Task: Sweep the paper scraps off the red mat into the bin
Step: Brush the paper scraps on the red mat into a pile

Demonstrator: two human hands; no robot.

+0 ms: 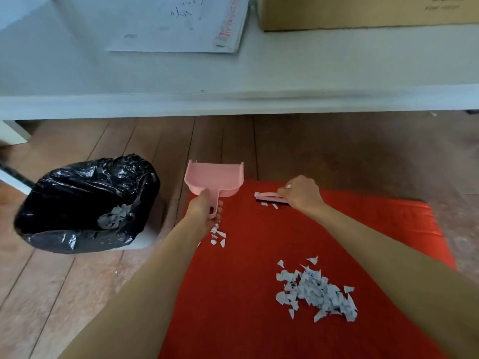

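Now: left hand (204, 207) grip wrapped round pink dustpan (215, 178) handle, mouth facing away; right hand (302, 194) grip pinching pink brush (270, 197), long axis left-right. Main scrap pile (317, 294) on red mat (248, 281), nearward of both, closer to right hand. Bin (85, 203) left of mat.

Nothing is reading clearly; dark handwriting is showing on the white sheet (178, 24) on the table (337, 68), too blurred to make out; print on the cardboard box (363, 14) is staying illegible too.
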